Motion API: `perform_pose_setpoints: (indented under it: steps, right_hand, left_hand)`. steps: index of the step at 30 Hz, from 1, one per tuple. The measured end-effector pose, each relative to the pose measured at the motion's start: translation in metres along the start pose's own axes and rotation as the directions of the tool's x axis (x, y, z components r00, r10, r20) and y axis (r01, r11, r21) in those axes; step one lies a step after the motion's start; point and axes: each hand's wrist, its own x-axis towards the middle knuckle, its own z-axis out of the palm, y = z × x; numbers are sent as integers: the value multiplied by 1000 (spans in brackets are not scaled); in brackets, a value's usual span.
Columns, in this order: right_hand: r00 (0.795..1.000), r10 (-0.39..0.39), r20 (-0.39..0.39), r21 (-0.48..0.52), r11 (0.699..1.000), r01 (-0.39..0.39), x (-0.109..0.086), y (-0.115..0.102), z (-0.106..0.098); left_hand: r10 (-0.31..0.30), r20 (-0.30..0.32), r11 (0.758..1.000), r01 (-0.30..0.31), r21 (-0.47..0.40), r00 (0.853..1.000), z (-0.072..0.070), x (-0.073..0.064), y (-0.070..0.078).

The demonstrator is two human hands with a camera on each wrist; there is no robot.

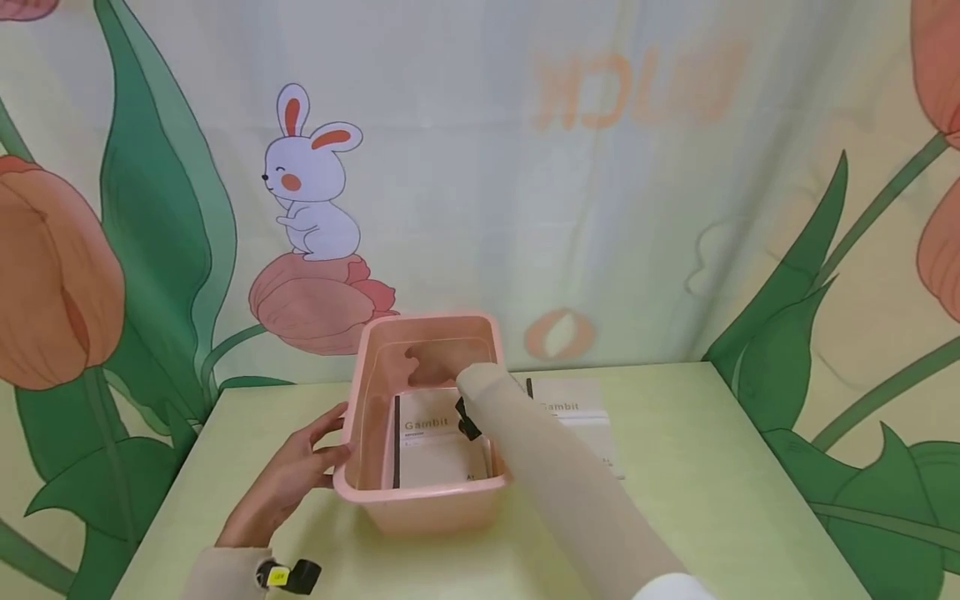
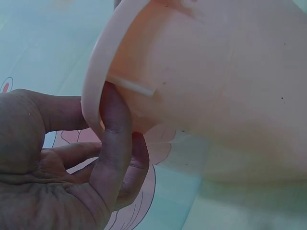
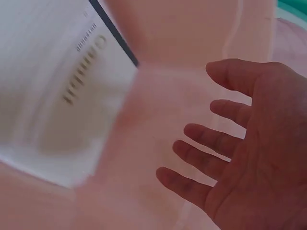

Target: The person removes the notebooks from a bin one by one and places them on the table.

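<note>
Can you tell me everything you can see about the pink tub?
The pink tub looks like smooth plastic. It's a deep box with rounded corners, an open top, a rolled-out rim and a little rib under it. It stands upright on the pale green table. At least one pale "Gambit" notebook lies inside. The left hand holds its rim; the right hand is spread inside, maybe not touching it.

Smooth plastic bin point(image 1: 435, 512), matt paper notebook covers point(image 1: 435, 462), creased cloth backdrop point(image 1: 465, 208), smooth tabletop point(image 1: 750, 483)
</note>
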Motion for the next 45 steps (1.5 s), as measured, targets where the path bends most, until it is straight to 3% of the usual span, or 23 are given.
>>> perform_pose_setpoints:
  steps: [2,3,7,9,14,16,19,21,22,26,28,31,35,39,45]
  right_hand:
    - [998,43,-56,66,997,-39,1,-2,11]
    - [995,73,-67,-57,995,-76,-1,-6,14]
    - [981,38,-190,-197,977,-76,6,-4,30]
    - [979,7,-202,-260,964,-61,10,1,36]
    - [993,25,-116,-241,969,-52,9,7,44]
    - [994,97,-58,-136,985,-104,7,4,48]
    - [983,182,30,-66,981,-180,11,0,55]
    - [976,201,80,-112,975,-191,22,3,64]
    - [978,172,118,-163,975,-152,27,6,67]
    - [988,91,124,-311,949,-48,54,18,83]
    - [983,110,144,-275,959,-67,47,14,77]
    - [961,206,184,-89,977,-192,24,4,63]
    - [927,325,187,106,932,-348,6,-2,55]
    - [921,350,169,101,924,-369,3,-2,55]
    - [932,293,214,56,949,-311,6,0,56]
  left_hand:
    - [-2,-3,1000,2,-2,1000,0,-1,-1]
    - [-1,-6,1000,1,-1,1000,0,-1,-1]
    - [7,-2,1000,-7,-6,1000,1,1,0]
    - [8,-3,1000,-8,-10,1000,3,1,1]
    - [4,7,1000,-3,-14,1000,4,1,0]
    - [-4,7,1000,4,-14,1000,1,-1,-1]
    - [-9,4,1000,9,-12,1000,-2,-4,0]
    - [-3,5,1000,3,-16,1000,-3,-5,0]
    - [5,9,1000,-5,-19,1000,-3,-5,1]
    - [23,12,999,-22,-23,1000,-2,-3,2]
    - [24,7,999,-24,-24,1000,-1,-2,3]
    - [22,2,999,-22,-25,1000,0,-2,4]
    - [8,-3,1000,-8,-28,1000,0,-2,4]
    - [-3,-2,999,3,-36,1000,0,-2,3]
    - [3,1,999,-3,-40,1000,0,-3,3]
